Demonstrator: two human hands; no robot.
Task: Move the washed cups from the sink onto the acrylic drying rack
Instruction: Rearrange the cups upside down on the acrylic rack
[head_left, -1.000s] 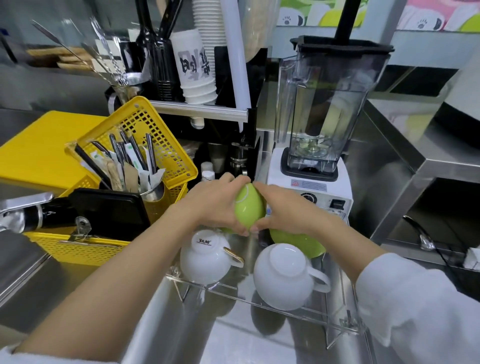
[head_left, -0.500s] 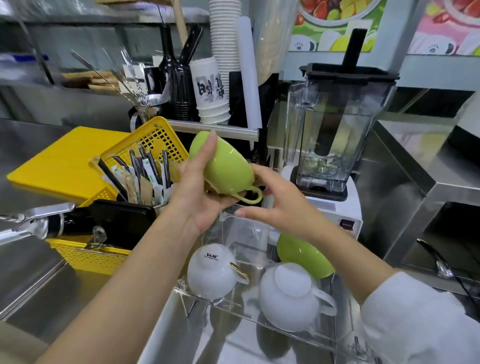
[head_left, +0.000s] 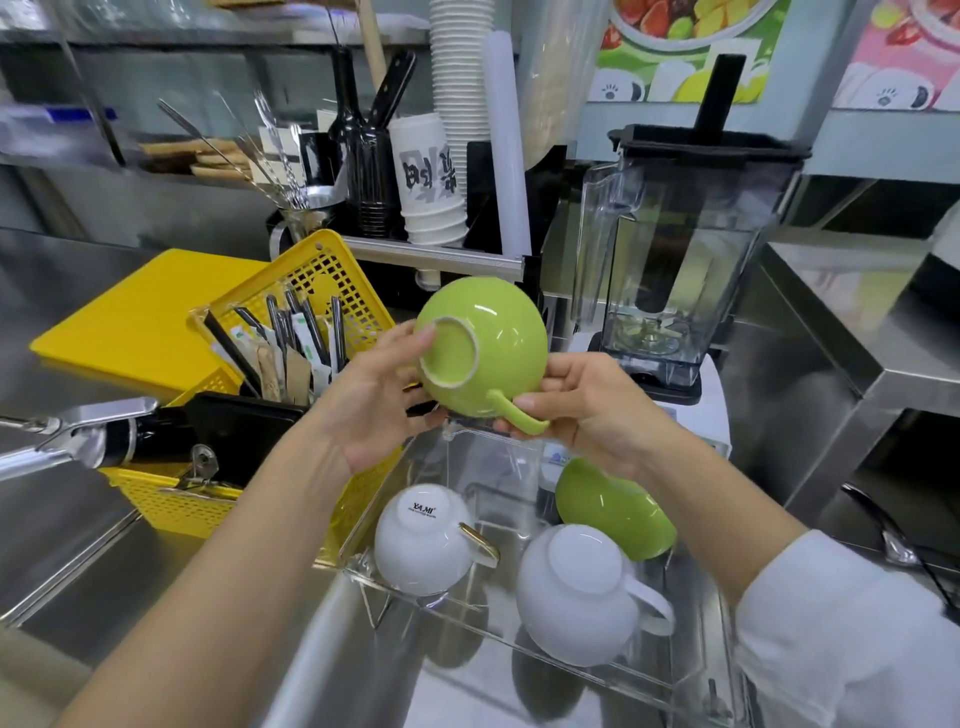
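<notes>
A green cup (head_left: 493, 332) is held in the air above the back of the clear acrylic drying rack (head_left: 691, 680), its base turned toward me and its handle pointing down. My left hand (head_left: 374, 405) grips its left side with the thumb on the foot ring. My right hand (head_left: 587, 410) holds its right side and pinches the handle. On the rack, upside down, sit a small white cup with a gold handle (head_left: 421, 540), a larger white cup (head_left: 576, 603) and a second green cup (head_left: 613, 514).
A yellow basket (head_left: 171, 504) with cutlery stands left of the rack, with a yellow board (head_left: 135, 312) behind it. A blender (head_left: 670, 249) stands behind the rack on the right. Stacked paper cups (head_left: 431, 182) and utensils line the back shelf. A steel tap handle (head_left: 67, 441) juts in from the left.
The green cup has been lifted up from the rack level and turned so its base faces me. My right hand has closed on its handle.
</notes>
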